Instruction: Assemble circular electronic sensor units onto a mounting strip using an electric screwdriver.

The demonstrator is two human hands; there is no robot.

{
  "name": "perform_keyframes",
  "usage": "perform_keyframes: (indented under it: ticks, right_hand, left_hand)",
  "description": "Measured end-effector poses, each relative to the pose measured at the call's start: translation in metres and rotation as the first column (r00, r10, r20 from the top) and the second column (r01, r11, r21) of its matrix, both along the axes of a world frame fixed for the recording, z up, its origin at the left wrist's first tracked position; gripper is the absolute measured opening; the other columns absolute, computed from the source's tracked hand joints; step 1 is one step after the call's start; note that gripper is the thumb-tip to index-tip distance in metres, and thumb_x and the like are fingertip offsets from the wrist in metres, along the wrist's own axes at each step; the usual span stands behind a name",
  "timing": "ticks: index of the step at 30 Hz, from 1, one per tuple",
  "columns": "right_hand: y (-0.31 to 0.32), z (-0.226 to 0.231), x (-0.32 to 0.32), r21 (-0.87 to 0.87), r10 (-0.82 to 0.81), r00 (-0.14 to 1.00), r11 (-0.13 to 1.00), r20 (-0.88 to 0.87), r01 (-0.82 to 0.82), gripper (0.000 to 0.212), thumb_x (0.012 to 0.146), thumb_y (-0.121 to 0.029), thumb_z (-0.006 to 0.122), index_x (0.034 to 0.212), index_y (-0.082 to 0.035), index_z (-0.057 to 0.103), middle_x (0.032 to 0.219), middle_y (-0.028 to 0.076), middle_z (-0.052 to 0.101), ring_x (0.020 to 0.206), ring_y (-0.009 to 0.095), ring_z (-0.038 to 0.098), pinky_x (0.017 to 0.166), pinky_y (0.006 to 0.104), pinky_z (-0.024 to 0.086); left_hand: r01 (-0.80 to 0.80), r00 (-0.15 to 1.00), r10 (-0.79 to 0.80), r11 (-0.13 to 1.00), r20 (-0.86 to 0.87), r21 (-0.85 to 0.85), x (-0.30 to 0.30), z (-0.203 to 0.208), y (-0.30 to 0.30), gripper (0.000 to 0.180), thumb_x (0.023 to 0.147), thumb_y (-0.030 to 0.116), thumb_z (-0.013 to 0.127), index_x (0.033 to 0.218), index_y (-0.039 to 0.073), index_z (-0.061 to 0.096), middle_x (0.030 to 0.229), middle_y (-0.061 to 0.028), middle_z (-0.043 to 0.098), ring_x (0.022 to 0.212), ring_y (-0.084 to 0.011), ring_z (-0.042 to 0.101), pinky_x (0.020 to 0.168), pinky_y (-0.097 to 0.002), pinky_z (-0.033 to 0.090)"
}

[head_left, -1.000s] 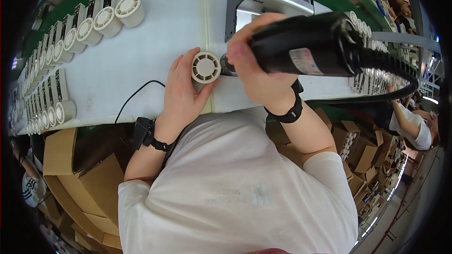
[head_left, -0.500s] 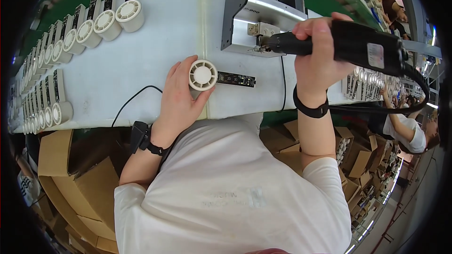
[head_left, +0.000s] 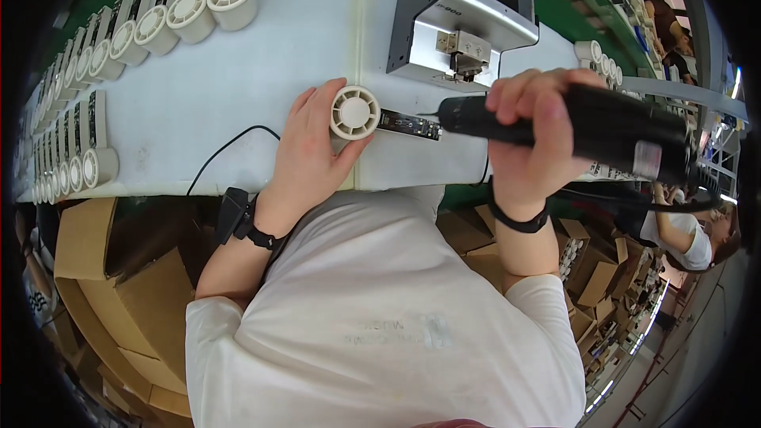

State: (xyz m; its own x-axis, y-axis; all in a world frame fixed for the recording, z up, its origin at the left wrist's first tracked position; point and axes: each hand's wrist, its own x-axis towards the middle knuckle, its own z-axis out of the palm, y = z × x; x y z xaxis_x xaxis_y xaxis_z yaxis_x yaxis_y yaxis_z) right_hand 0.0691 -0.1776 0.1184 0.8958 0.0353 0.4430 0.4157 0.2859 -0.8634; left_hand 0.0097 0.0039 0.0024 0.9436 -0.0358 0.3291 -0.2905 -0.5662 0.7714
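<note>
My left hand (head_left: 305,158) is wrapped around the round, vented white head of a small handheld fan (head_left: 354,113), which lies on the table. Its handle points right, with a dark circuit board (head_left: 404,124) exposed. In my right hand (head_left: 533,139) is a black electric screwdriver (head_left: 626,135), held roughly level with its bit pointing left. The bit's tip appears over the right end of the board; I cannot tell whether it touches. Just beyond stands a silver and black screw feeder (head_left: 444,20), apart from the screwdriver.
Two rows of similar fans (head_left: 190,16) with exposed boards line the table's left side. A thin black cable (head_left: 230,147) runs by my left wrist. Open cardboard boxes (head_left: 87,246) stand below the table's front edge. At far right, another person (head_left: 682,238) sits beyond more fans.
My right hand has drawn the screwdriver away from the screw feeder, toward me, bringing its bit to the fan's board. My left hand still holds the fan. The view has shifted slightly.
</note>
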Motion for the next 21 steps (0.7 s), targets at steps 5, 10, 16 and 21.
perform_keyframes:
  ticks: [5,10,16,21]
  right_hand:
    - [0.012,-0.02,-0.015,0.029,0.134,0.99,0.99,0.031,-0.135,0.04,0.082,0.007,0.055,0.113,-0.003,0.034,0.071,0.008,0.054,0.062,0.017,0.053,0.06,0.0324,0.049]
    - [0.016,-0.029,-0.016,-0.061,0.18,0.982,0.982,0.056,-0.176,0.04,0.083,0.006,0.054,0.114,-0.004,0.033,0.073,0.009,0.055,0.063,0.017,0.054,0.06,0.032,0.049]
    - [0.021,-0.036,-0.011,-0.076,0.168,0.985,0.983,0.045,-0.165,0.037,0.082,0.005,0.056,0.111,-0.004,0.035,0.073,0.008,0.056,0.065,0.016,0.055,0.062,0.0316,0.049]
    - [0.027,-0.02,-0.017,-0.302,0.185,0.981,0.94,0.065,-0.157,0.025,0.084,-0.004,0.056,0.101,-0.009,0.039,0.072,0.007,0.05,0.058,0.017,0.049,0.057,0.0342,0.045]
  left_hand:
    - [0.001,1.0,-0.001,1.0,0.02,-0.004,-0.001,0.0,-0.002,0.064,0.072,0.012,0.073,0.125,-0.002,0.04,0.112,-0.0178,0.055,0.102,-0.0366,0.054,0.097,-0.0466,0.037]
    - [-0.012,1.0,0.012,1.0,0.007,-0.016,-0.004,0.0,-0.003,0.064,0.071,0.011,0.073,0.125,-0.002,0.04,0.11,-0.0178,0.056,0.102,-0.037,0.054,0.097,-0.0468,0.038]
    - [0.005,1.0,-0.005,0.999,-0.017,-0.032,0.002,-0.004,0.002,0.065,0.07,0.01,0.074,0.126,0.004,0.042,0.118,-0.015,0.053,0.109,-0.0353,0.051,0.09,-0.0405,0.043]
    - [-0.03,0.999,0.031,0.998,0.011,-0.06,-0.001,0.01,0.007,0.062,0.068,0.008,0.073,0.122,0.0,0.042,0.105,-0.018,0.056,0.097,-0.0394,0.052,0.089,-0.0456,0.041]
